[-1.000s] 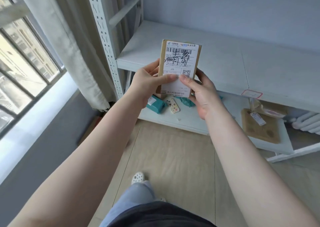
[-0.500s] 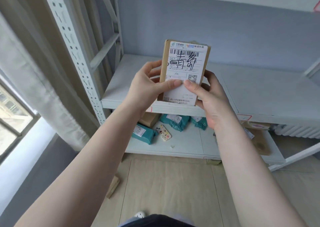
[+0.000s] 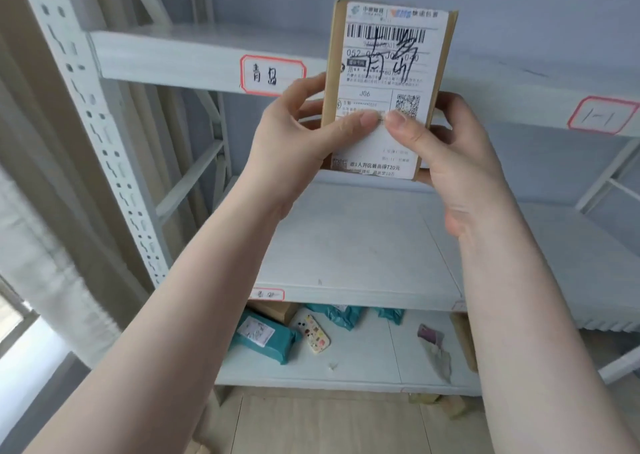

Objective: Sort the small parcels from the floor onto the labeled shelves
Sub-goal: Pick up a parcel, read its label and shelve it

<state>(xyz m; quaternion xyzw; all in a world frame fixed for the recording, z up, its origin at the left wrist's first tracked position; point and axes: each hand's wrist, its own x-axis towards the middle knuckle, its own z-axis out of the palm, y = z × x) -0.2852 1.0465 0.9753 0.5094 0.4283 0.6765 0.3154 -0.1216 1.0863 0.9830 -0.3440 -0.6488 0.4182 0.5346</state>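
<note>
From the head view, you have one small cardboard parcel (image 3: 388,86) raised upright in front of the shelving, its white shipping label facing you. Your left hand (image 3: 298,131) and right hand (image 3: 446,145) each clamp a side of it, thumbs pressed on the label front and meeting near its middle, fingers wrapped behind. The parcel is not yet on any shelf. It hangs just right of the red-bordered tag (image 3: 273,74) on the upper shelf (image 3: 166,55), whose handwriting looks like the scrawl on the label (likely your match, though the second character is hard to read). The middle shelf (image 3: 346,246) lies bare in what shows. On the bottom shelf (image 3: 363,367) several parcels already sit, among them a teal mailer (image 3: 263,336) at the left. How many remain on the floor cannot be seen here.
</note>
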